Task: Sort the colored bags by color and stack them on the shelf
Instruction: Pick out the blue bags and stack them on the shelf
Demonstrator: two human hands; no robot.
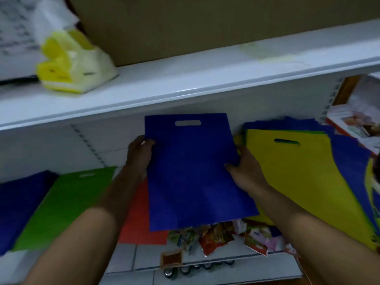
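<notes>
A flat blue bag (pixel 193 169) with a cut-out handle hangs in front of the white shelf (pixel 185 87). My left hand (pixel 138 155) grips its left edge and my right hand (pixel 244 171) pinches its right edge. On the lower level, from the left, lie a blue bag pile (pixel 22 202), a green bag pile (pixel 65 202) and a red bag (pixel 135 221). To the right sits a mixed heap with a yellow bag (pixel 304 177) on top and blue bags (pixel 287 123) beneath it.
Yellow plastic bags (pixel 72 62) lie on the upper shelf at the left, with a brown cardboard box (pixel 205 23) behind. Snack packets (pixel 222 237) fill a lower shelf. A printed box (pixel 357 124) stands at the right.
</notes>
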